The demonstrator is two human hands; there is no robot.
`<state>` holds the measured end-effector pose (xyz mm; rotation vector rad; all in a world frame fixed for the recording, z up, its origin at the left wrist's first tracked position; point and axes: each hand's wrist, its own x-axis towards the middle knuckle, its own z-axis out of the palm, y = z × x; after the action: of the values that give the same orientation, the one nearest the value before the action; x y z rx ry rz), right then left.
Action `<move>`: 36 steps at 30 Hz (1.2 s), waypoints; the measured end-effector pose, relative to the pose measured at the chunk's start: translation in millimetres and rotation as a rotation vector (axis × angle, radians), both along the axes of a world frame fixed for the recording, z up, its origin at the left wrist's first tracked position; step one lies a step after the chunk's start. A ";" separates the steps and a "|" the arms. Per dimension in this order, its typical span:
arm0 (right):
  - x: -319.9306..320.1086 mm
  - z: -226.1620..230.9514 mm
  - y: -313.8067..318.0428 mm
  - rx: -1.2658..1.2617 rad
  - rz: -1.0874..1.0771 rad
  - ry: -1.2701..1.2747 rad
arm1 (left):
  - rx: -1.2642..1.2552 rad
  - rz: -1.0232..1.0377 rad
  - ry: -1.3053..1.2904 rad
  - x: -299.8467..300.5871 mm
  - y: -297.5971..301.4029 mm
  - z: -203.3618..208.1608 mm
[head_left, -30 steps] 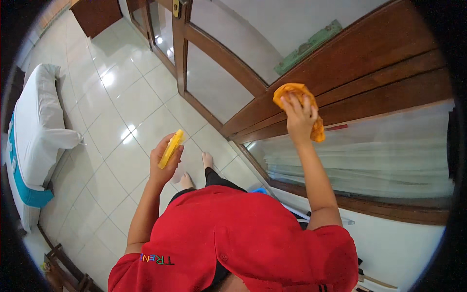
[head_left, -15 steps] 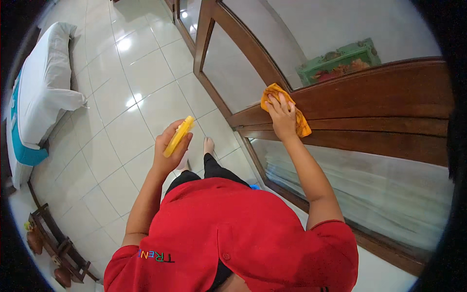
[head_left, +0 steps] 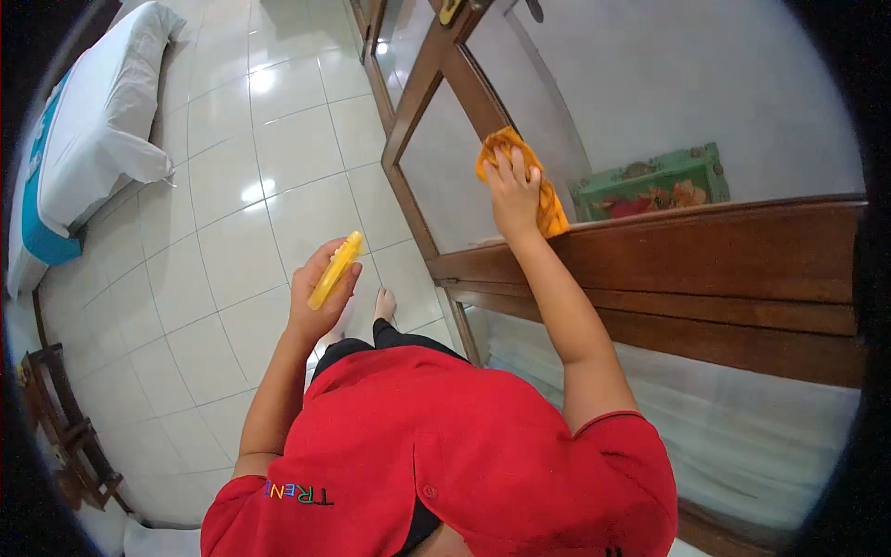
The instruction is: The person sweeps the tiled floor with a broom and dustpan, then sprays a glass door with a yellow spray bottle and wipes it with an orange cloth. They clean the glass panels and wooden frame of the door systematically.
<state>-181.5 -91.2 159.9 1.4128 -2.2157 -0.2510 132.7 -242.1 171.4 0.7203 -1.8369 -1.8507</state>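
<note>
Head view: right hand [head_left: 513, 195] presses orange cloth [head_left: 548, 209].

The floor [head_left: 232, 241] is made of shiny white tiles. A bed [head_left: 93, 139] with a white cover and a blue side stands on it at the left. A dark wooden rack [head_left: 65, 432] stands near the bottom left. A bare foot [head_left: 383, 304] rests on the tiles.
</note>
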 end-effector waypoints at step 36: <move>-103.6 -69.2 -119.3 0.130 -0.010 0.114 | -0.008 0.267 -0.030 8.5 11.6 -30.1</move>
<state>-285.1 -210.5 90.8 1.4180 -2.1474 -0.4755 141.2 -230.5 141.3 0.9450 -1.6723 -1.6673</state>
